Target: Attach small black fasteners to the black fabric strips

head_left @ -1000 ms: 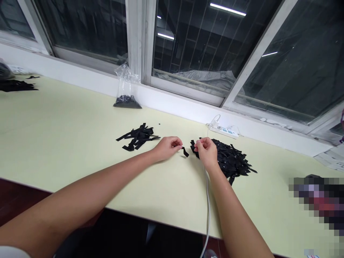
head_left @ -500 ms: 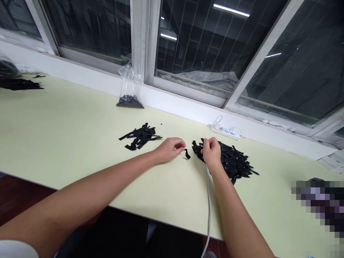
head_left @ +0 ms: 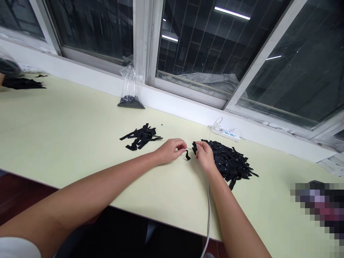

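My left hand (head_left: 172, 150) is closed in a pinch on a short black fabric strip (head_left: 187, 156), whose bent end hangs below the fingertips. Just to its right, my right hand (head_left: 205, 157) has thumb and fingers pressed together; anything between them is too small to make out. The two hands are a short gap apart. Behind and to the right of my right hand spreads a large pile of black strips (head_left: 232, 161) with small pale spots. A smaller heap of black strips (head_left: 142, 136) lies beyond my left hand, to the left.
A clear plastic bag (head_left: 131, 102) with small dark pieces stands against the sill. A white power strip (head_left: 227, 134) lies at the back, and a pale cable (head_left: 209, 211) runs under my right forearm. More black strips (head_left: 24, 83) lie far left, beside another person's hand (head_left: 1, 79).
My right hand has moved left and slightly down, from the pile's edge toward my left hand. My left hand keeps its pinch on the strip. Another person's hand has appeared at the left edge.
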{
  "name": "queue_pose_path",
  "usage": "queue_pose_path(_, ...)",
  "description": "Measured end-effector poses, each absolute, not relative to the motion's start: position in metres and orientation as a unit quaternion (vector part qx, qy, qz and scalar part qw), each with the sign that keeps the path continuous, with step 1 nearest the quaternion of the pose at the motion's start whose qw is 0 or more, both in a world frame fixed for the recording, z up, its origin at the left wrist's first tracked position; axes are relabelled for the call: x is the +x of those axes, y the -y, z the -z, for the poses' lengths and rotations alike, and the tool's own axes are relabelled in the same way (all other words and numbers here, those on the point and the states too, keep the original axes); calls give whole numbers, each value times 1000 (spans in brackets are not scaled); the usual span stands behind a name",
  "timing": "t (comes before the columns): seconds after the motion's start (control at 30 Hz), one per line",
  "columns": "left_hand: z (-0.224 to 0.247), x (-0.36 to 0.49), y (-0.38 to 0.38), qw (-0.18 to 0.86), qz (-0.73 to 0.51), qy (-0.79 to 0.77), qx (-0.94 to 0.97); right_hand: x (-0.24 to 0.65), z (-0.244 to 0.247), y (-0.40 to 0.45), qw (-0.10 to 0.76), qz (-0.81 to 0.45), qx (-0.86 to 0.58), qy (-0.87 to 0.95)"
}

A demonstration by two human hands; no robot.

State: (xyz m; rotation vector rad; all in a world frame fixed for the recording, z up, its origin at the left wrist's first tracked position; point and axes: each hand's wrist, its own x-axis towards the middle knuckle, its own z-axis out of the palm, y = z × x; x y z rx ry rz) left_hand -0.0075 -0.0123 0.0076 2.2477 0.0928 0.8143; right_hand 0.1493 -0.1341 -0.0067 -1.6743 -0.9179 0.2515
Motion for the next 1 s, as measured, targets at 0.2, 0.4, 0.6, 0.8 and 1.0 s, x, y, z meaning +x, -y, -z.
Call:
queue_pose_path(0.2, -10, -9, 10, 339, -333, -35, 879, 135, -8, 138, 560, -316, -659, 391)
queue_pose_path(0.4, -13, -10, 8, 285, -355, -2, 891, 130, -18, 143, 589, -388, -611, 359)
queue_pose_path(0.6, -10, -9, 8, 243, -360, 37, 900, 125, -23, 146, 606, -497, -539, 309)
queue_pose_path(0.8, -11, -9, 7, 194, -364, 60, 909, 121, -25, 147, 611, -514, -538, 271)
queue_pose_path(1.0, -13, -12, 5, 151, -314, 23, 937, 126, -11, 138, 622, -397, -612, 287)
